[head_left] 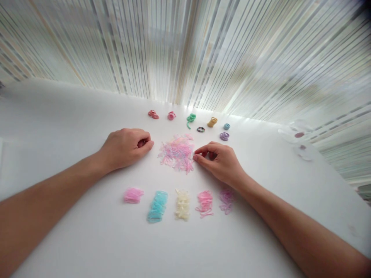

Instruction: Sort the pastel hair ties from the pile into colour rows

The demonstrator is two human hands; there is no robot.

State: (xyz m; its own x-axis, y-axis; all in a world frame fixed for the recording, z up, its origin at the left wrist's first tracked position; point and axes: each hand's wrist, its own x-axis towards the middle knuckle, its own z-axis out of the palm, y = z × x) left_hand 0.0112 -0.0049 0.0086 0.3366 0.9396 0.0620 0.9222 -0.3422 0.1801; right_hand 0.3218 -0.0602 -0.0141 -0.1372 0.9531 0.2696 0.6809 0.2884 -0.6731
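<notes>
A loose heap of thin pastel rubber bands in pink, blue and lilac lies in the middle of the white table. My right hand rests at the heap's right edge, with fingertips touching it; I cannot tell whether they pinch a band. My left hand lies curled left of the heap, not touching it. Below stand separate piles: pink, blue, cream, pink and lilac. Small coloured band bundles, including a green one, form a row beyond the heap.
Clear round plastic pieces holding small dark-pink bits lie at the far right of the table. A striped translucent curtain hangs along the table's far edge. My forearms stretch in from both lower corners.
</notes>
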